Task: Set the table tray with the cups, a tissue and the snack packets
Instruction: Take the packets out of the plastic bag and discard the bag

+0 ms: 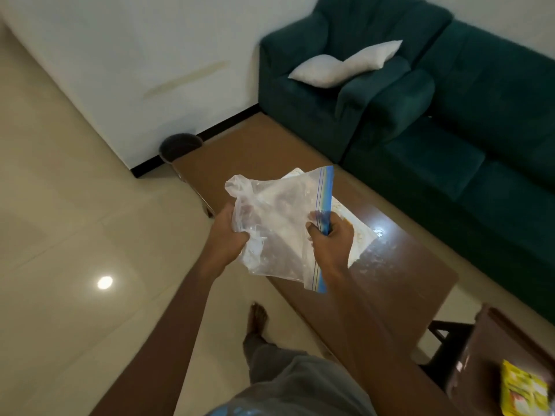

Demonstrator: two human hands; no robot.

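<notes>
I hold a clear zip bag with a blue seal strip in both hands above the brown coffee table. My left hand grips the crumpled bottom corner of the bag. My right hand pinches the blue zip edge. Whitish things show faintly inside the bag; I cannot tell what they are. A pale flat tray or sheet lies on the table under the bag, mostly hidden by it. A yellow snack packet lies on a small brown side table at the lower right.
A dark green sofa with a white pillow runs along the far side of the table. A dark round bin stands by the wall at the table's far end. My bare foot is on the tiled floor.
</notes>
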